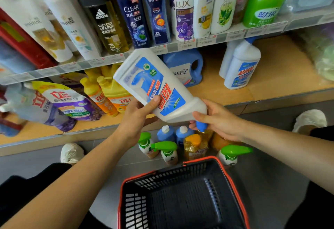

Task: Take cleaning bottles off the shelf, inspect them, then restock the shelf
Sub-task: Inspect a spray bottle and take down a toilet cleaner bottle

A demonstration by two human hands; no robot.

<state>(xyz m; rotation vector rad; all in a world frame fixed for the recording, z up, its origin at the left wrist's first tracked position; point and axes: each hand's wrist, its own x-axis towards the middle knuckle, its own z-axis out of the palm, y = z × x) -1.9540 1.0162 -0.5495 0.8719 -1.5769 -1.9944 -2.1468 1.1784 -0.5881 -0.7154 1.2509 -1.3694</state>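
Held bottle (157,86) off the shelf (282,73), aslant in mid-air above basket (180,201), base up-left, cap (200,126) down-right, label (144,77) towards camera. Gripped at mid-body with left hand (137,116), fingers curled beneath, thumb pressed on label. Pinched at neck with right hand (218,120), thumb above, fingers under by cap. Judged as inspection step, under way. Counted two like bottles (241,68) upright on shelf, not yet taken. Noted floor bottles (166,149) standing between shelf foot and basket, seemingly taken down already; could not tell for certain. Left to do, by estimate: finish checks, return all to shelf.
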